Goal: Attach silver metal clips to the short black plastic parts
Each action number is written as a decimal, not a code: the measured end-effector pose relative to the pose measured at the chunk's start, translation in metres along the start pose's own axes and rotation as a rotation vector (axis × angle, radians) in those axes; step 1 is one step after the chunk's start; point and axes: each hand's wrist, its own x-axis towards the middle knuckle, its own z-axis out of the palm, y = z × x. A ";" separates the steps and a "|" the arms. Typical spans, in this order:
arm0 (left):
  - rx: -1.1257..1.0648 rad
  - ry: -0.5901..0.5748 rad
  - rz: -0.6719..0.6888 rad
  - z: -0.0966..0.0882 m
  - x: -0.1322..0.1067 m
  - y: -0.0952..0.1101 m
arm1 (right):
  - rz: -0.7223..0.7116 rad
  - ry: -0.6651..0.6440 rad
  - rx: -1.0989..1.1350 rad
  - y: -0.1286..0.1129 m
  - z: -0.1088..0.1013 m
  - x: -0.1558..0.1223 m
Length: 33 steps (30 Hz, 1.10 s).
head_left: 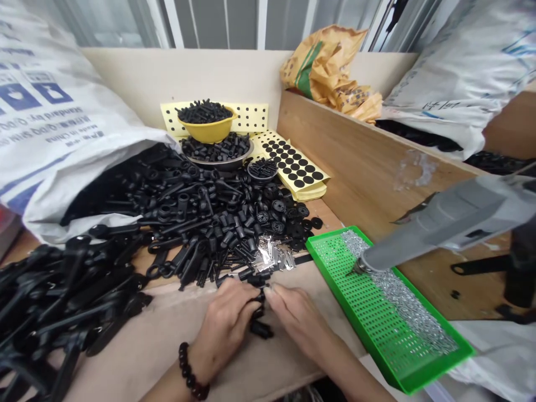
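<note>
The left hand (228, 315) is holding a small black piece (259, 300) at the front of the work surface (163, 340), and the right hand (299, 315) is meeting it from the other side. A short black cylinder (261, 329) is lying just below, between the two wrists.

Ahead of the fingers, silver clips (272, 254) and black screws (234, 258) are lying close by, and behind them a heap of black parts (201, 195) is crowding the surface. A tangle of long black handles (62, 296) is taking up the left side, below an open white sack (62, 111). At the back, a yellow bowl (209, 131) is sitting on a wider dish (221, 164). To the right, a green tray (344, 312) is holding silver fasteners (406, 307), with a grey power driver (435, 229) hanging over it.

The left thumb and forefinger are closing on the black piece, the other fingers bending under the palm. The right thumb and forefinger are nearly touching at the piece's upper end; whether they are gripping anything, I cannot tell.
</note>
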 end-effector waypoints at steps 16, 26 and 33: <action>0.156 -0.070 0.002 0.002 -0.007 -0.006 | 0.093 0.091 -0.015 0.007 -0.023 0.008; 0.448 -0.319 -0.106 -0.028 0.032 -0.037 | 0.002 0.172 -0.129 -0.007 -0.027 0.025; 0.419 -0.382 -0.060 -0.011 0.054 -0.055 | -0.029 0.195 -0.125 -0.006 -0.028 0.032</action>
